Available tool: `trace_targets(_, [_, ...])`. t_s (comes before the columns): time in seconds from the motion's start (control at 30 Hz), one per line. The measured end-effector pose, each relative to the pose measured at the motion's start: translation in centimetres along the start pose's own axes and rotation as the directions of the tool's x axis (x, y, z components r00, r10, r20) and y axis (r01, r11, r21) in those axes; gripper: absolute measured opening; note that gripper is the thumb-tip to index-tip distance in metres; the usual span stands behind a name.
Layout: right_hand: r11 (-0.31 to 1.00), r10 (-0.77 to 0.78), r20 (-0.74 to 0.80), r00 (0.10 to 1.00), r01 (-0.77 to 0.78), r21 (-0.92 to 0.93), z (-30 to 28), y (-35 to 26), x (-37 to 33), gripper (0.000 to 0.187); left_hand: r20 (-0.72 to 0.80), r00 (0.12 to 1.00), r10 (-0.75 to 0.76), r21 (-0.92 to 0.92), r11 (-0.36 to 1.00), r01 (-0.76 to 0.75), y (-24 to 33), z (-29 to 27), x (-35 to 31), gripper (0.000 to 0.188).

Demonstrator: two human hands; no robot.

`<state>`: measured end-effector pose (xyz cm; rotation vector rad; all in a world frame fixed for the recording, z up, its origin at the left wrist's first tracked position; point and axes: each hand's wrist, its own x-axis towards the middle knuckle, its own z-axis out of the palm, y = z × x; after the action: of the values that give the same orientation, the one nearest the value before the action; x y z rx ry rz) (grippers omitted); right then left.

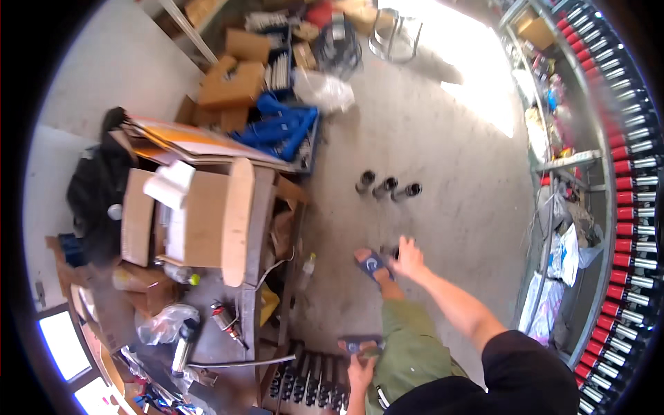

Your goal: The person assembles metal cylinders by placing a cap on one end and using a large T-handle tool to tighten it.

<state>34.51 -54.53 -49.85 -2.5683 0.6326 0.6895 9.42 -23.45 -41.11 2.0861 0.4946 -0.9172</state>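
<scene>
My right hand (pixel 408 259) reaches down and forward over the concrete floor, its fingers around a small dark cylinder (pixel 389 250) beside my front foot in a blue sandal (pixel 372 265). Three similar dark cylinders (pixel 384 187) stand in a short row on the floor farther ahead. My left hand (pixel 360 372) hangs low by my green trouser leg, next to my rear sandal (pixel 358 343) and just right of a rack of several dark cylinders (pixel 311 380). Its grip is too blurred to read.
A cluttered workbench (pixel 238 325) on my left carries cardboard boxes (pixel 200 218), a plastic bag and tools. Cardboard and blue parts (pixel 280 128) are piled at the back. Shelves with rows of red and silver cylinders (pixel 626 228) curve along the right.
</scene>
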Motion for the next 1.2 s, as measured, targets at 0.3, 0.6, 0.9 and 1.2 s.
trace_targets(0.3, [0.921,0.390,-0.264,0.882,-0.367,0.132,9.6,13.0,25.2,0.061,0.225,0.508,-0.832,-0.556,0.318,0.768,-19.1,-1.0,-11.3,0.031])
trace_targets(0.6, [0.930,0.333,-0.341,0.879,-0.365,-0.033,11.5,14.0,27.0,0.067,0.059,0.726,-0.685,-0.712,0.481,0.512,-11.9,1.7,-11.3,0.019])
trace_targets(0.9, [0.956,-0.003,0.155,0.988,-0.043,0.292,4.8,1.5,12.5,0.047,-0.185,0.681,-0.708,-0.599,0.631,0.494,-29.0,5.7,-10.7,0.037])
trace_targets(1.2, [0.736,-0.577,0.365,0.730,0.659,-0.155,7.2,-28.6,-17.6,0.049,0.175,0.218,-0.960,-0.644,0.056,0.763,-47.2,14.3,-7.3,0.069])
